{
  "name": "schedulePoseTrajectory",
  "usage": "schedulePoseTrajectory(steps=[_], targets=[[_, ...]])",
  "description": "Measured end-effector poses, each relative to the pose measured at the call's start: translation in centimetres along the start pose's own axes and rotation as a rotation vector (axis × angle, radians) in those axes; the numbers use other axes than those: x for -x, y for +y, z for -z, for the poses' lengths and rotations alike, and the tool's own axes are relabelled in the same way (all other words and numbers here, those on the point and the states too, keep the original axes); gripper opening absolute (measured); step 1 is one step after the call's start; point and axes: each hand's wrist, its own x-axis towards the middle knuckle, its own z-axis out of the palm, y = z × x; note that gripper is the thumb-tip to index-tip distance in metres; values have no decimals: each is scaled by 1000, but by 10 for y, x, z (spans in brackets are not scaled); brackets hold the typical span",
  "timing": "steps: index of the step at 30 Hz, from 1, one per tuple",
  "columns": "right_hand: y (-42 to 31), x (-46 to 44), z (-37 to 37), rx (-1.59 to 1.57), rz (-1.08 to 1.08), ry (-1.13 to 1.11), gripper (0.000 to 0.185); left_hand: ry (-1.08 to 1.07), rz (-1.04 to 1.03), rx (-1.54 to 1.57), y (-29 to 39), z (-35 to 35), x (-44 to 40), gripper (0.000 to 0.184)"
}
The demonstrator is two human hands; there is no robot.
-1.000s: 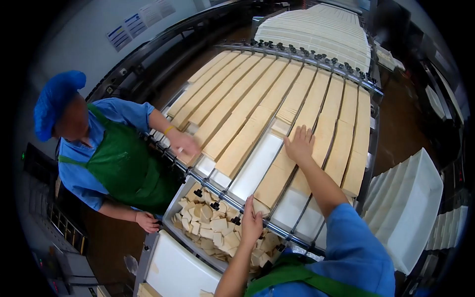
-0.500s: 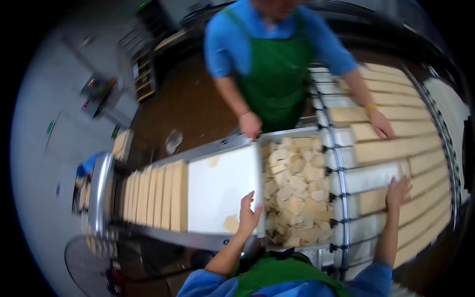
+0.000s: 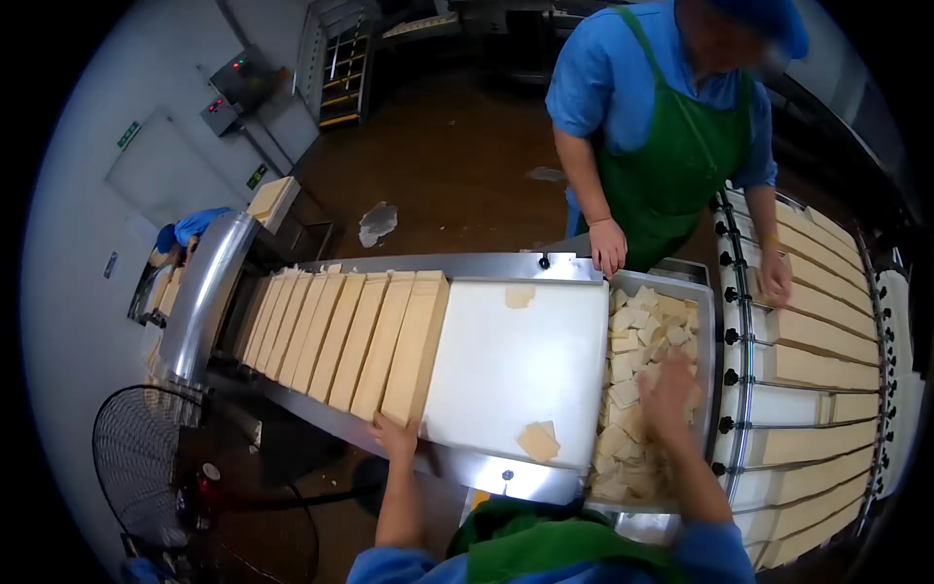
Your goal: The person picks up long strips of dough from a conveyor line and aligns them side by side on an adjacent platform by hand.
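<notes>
My left hand (image 3: 395, 436) cups the near end of the last row of stacked thin pale sheets (image 3: 416, 341), its thumb and fingers on either side of that end. The row lies across the belt beside several similar rows (image 3: 336, 336). Over the metal bin (image 3: 713, 321) of broken sheet pieces (image 3: 623, 448) is my right hand (image 3: 669, 394), smeared by motion. Whether it touches or holds any pieces cannot be made out. Two loose scraps (image 3: 538, 441) (image 3: 520, 296) lie on the white belt (image 3: 516, 365).
Across the bin stands a co-worker in a green apron (image 3: 671, 146), one hand at the belt's end and one at the right-hand rows. More rows (image 3: 827, 365) fill a railed conveyor (image 3: 747, 389) at right. A fan (image 3: 146, 457) stands at lower left.
The view has swung left. My left hand has gone from beside the bin to the row's near end. My right hand has left the right conveyor and is over the bin.
</notes>
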Motion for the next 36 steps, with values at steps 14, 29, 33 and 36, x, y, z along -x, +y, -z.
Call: schedulePoseTrajectory(steps=[14, 29, 33, 36], targets=[[-328, -88, -180, -45, 213, -471, 70, -183, -319, -111, 26, 9, -20, 93], [-375, -138, -128, -110, -191, -698, 72, -334, -527, -204, 4, -3, -22, 102], [-286, -128, -111, -136, -451, -803, 83, -660, -516, 62, 56, 16, 7, 96], [-225, -98, -70, -21, -587, -433, 91, -657, -657, 164, 73, -6, 36, 86]])
